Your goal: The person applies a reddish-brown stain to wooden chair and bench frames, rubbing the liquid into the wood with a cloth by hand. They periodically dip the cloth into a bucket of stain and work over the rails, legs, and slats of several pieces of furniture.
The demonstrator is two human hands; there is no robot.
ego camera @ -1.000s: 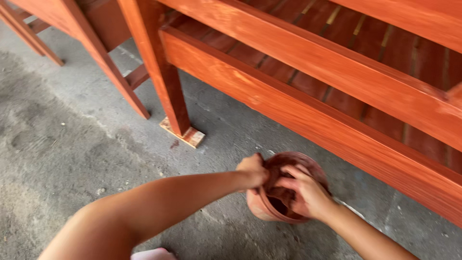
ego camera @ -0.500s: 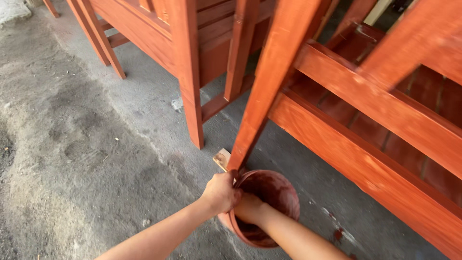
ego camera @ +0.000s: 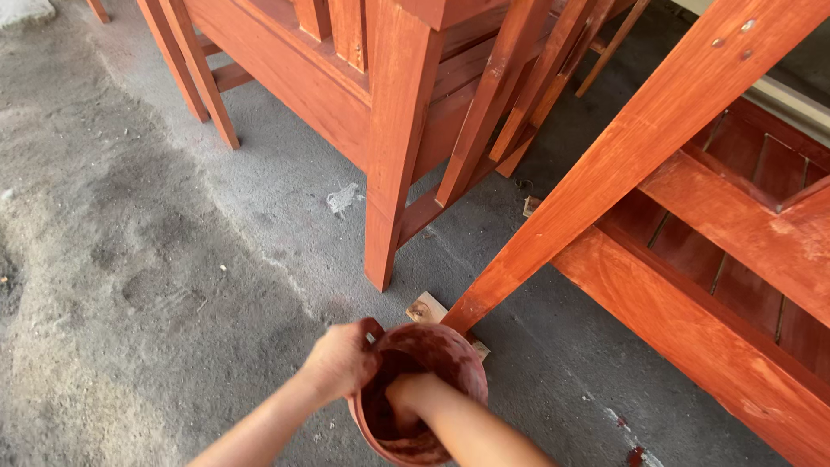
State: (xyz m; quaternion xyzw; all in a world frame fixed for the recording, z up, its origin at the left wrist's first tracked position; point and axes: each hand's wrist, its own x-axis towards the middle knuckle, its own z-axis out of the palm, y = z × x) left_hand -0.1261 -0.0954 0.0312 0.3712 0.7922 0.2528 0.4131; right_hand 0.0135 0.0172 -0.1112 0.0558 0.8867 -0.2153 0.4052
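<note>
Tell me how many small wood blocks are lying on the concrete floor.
2 show: one wood block under the slanted leg beside the stained pot, and another farther back by the furniture; more may be hidden.

so all you really get of the person is two forearms coming up from the bottom edge of the frame; both bare, no sleeves anywhere in view; no watch, no bracelet, no gloves; left hand [ego camera: 339, 359] sits lower middle of the frame, knuckles and a thumb showing; right hand [ego camera: 408, 399] just right of it, mostly the back of the hand and wrist visible, fingers hidden; no rings that I can make out
</note>
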